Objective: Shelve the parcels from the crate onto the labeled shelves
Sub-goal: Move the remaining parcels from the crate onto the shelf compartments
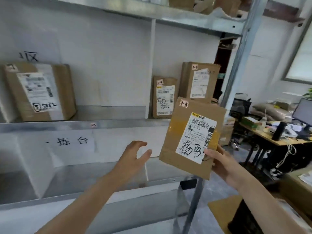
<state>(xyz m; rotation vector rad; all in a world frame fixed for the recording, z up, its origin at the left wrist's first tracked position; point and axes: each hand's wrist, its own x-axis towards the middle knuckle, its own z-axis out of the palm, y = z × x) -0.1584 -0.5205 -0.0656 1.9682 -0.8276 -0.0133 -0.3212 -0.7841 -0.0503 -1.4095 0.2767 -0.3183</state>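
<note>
Room, right of view. White wall [263, 70], plain. Window [302, 65] at upper right, grey frame, pane washed out bright; light in the room is even and soft.

Floor [217, 190] is pale grey and mottled, and looks darker under the desk [263, 138]. The desk has a wood top on dark legs and is cluttered: monitor [303, 112] at its far end, screen dark; black bottle [279, 130] upright; green box [249, 122]; papers. Black office chair [239, 105] behind the desk's near end. Tan sacks [270, 109] stacked against the wall. Green plant [309, 94] at the frame edge.
</note>
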